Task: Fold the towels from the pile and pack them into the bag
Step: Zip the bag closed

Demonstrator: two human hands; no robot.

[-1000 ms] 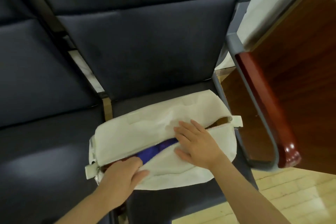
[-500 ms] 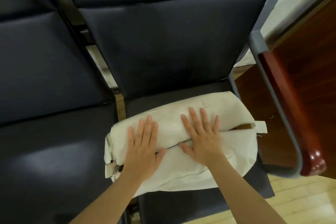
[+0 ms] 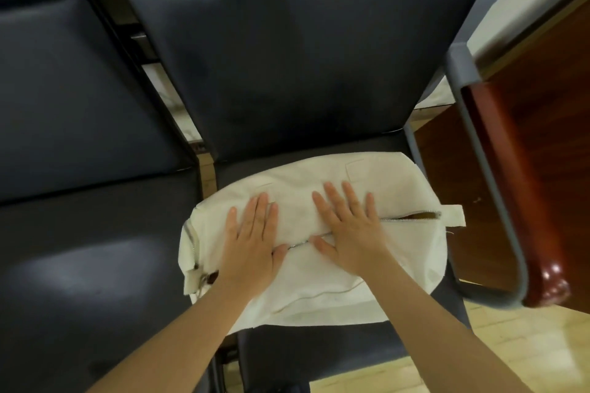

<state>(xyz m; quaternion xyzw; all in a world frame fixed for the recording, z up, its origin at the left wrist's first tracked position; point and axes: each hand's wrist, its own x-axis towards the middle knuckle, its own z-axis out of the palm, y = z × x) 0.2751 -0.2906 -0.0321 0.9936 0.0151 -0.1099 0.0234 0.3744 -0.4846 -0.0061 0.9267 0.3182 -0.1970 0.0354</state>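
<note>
Vs 0.5 s ago: both hands sit in the same flat pose on the bag, fingers a bit more spread; view has shifted closer. Vs 1 s ago: the blue cloth that showed thru the zip gap is no longer visible, and the left hand, then curled at the bag's left end, now lies flat.

Left hand (image 3: pixel 253 241): fingers straight, lightly fanned, palm down, pressing the top of the cream canvas zip bag (image 3: pixel 325 290); thumb tip touches the metal zipper (image 3: pixel 408 218) line. Right hand (image 3: pixel 349 228): fingers splayed wider, palm flat over the zipper mid-section, thumb just below it. Neither hand grips anything. Both forearms are bare & come in from the bottom edge.

Bag lies across the front half of the dark padded chair seat (image 3: pixel 319 351), right end near the seat's right edge, by the grey metal armrest w/ red-brown wood cap (image 3: pixel 498 201). Zipper gapes at the right end; only a brownish interior shows there, contents can't be made out.
</note>
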